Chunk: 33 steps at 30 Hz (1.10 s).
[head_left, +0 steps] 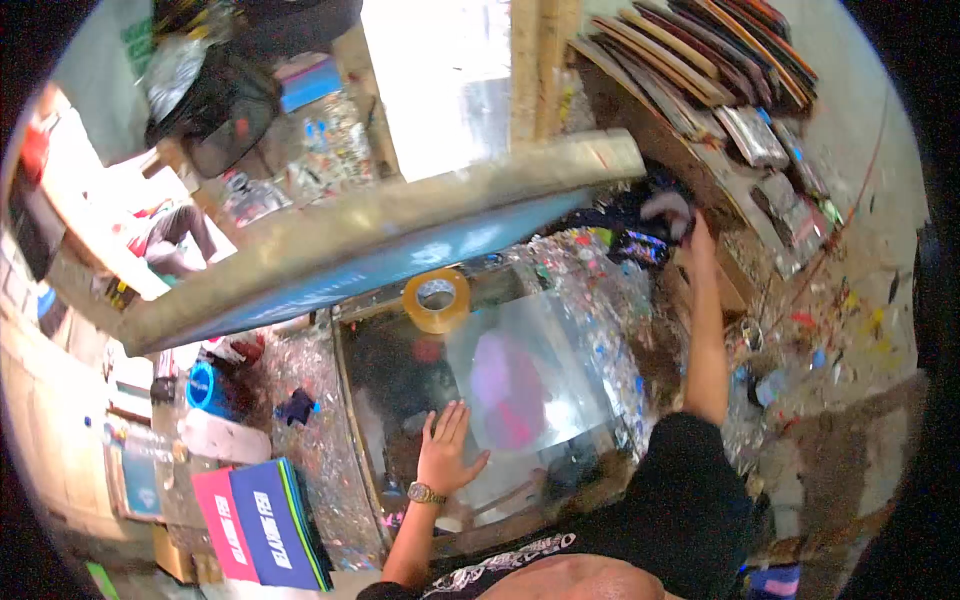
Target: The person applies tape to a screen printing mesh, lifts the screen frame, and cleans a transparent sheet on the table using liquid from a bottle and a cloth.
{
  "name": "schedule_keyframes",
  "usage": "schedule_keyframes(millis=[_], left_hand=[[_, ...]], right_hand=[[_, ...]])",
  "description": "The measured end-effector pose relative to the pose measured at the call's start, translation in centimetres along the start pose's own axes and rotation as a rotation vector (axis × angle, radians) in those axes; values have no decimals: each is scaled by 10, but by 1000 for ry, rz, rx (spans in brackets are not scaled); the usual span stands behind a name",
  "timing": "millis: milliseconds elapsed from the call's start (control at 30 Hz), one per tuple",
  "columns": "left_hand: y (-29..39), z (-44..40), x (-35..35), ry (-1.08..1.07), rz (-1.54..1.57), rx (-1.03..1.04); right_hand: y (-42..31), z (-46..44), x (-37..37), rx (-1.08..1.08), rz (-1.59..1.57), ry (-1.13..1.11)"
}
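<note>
My left hand, a watch at its wrist, lies flat with fingers stretched out on a glass panel. Its fingertips reach the edge of a clear sheet that carries a purple and pink shape. My right hand reaches to the back right, beside a dark cloth-like bundle and a whitish item. Its fingers are blurred, so any grip is unclear. A roll of tape rests at the far side of the glass. Above it a thick-edged frame with a blue underside is tilted up.
Folded cloths printed "RELAXING FISH" lie at the lower left, near a blue-lidded tub. Stacked boards lean at the upper right. A cardboard box stands below my right hand. A person's leg shows at the left.
</note>
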State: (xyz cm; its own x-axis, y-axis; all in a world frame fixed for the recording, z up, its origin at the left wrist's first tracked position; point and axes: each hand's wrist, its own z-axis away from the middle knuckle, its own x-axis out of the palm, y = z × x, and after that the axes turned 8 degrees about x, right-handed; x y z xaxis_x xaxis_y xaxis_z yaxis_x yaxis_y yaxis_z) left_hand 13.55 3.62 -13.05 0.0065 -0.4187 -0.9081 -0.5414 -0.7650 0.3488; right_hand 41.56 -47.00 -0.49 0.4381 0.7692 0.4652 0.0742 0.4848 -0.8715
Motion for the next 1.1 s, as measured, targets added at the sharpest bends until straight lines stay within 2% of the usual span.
schedule_keyframes(millis=[33,67,100,133,167,200,233,267,333,400,467,500,533,600,633,667,700,733,767,833,900,933,1000,1033,1100], left_hand=[[3,2,-9,19,0,-22],[7,2,-26,142,-22,-46],[14,-2,-46,260,-37,-77],[16,-9,-67,843,717,-242],[23,-20,-98,1615,1306,14],[26,-15,-105,1436,1445,204],[30,-13,-113,1495,1329,224],[24,-15,-128,1521,1205,277],[19,-13,-152,1593,987,126],[20,-12,-171,1522,736,66],[20,-12,-187,1475,625,43],[19,-12,-188,1489,607,57],[22,-7,-184,1497,600,60],[22,1,-151,1142,594,-162],[21,4,-130,945,555,-253],[20,3,-95,730,494,-334],[24,2,-60,551,462,-258],[27,6,-27,369,432,-184],[25,11,-4,358,439,-181],[19,12,23,185,5,-76],[18,15,23,128,-24,-67],[17,15,21,78,-62,-60],[17,15,21,66,-52,-56],[15,14,20,64,-44,-58],[16,13,18,49,-46,-61]], right_hand=[[19,27,-6,-216,183,-7],[40,59,4,-408,162,-19],[51,116,29,-489,232,10],[69,179,59,-122,-234,-63],[102,223,67,163,-378,51],[130,256,78,196,-340,-11],[147,253,73,241,-423,-234],[147,259,86,282,-408,-250],[131,292,95,180,-401,-334],[136,308,92,303,-378,-319],[148,315,76,338,-296,-153],[143,316,71,324,-247,-274],[141,313,67,324,-248,-284],[140,297,59,97,-44,-277],[141,287,47,-15,112,-355],[151,275,35,-13,111,-347],[166,259,26,-126,469,-291],[170,265,28,-298,692,-251],[172,273,32,-473,910,-173],[187,294,38,-267,898,-321],[209,311,32,-659,1211,-654],[215,325,19,-676,1399,-773],[229,341,5,-853,1416,-828],[232,330,5,-847,1414,-822],[226,291,22,-951,1698,-805]])
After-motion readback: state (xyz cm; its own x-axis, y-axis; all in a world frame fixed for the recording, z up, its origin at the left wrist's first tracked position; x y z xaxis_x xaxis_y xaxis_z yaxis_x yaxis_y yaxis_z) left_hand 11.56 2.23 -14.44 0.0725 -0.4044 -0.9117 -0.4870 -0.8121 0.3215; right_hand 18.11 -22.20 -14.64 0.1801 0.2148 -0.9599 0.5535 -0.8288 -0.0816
